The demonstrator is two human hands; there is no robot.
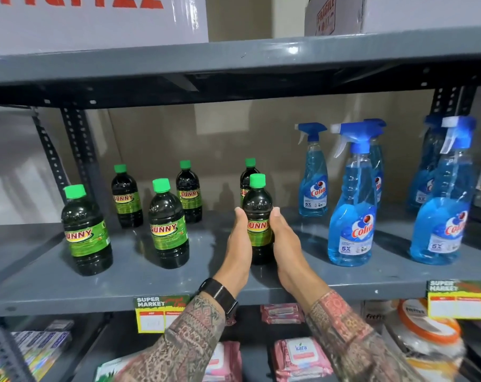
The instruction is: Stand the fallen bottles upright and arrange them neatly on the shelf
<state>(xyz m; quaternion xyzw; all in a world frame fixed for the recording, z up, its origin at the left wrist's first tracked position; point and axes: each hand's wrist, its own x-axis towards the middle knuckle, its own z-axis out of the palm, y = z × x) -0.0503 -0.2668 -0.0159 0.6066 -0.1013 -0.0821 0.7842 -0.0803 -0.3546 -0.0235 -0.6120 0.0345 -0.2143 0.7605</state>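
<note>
Squaring the dark green-capped plastic Sunny bottle [258,220], upright on the grey metal shelf [344,274], left hand [238,244] and right hand [284,244] pressing flat against its sides; judged next: release, then align the five upright bottles leftward and behind

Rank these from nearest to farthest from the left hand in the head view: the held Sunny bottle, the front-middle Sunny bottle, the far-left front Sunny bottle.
1. Held Sunny bottle, touching the left hand, between both palms.
2. Front-middle Sunny bottle, to its left.
3. Far-left front Sunny bottle, by the shelf's left end.
</note>
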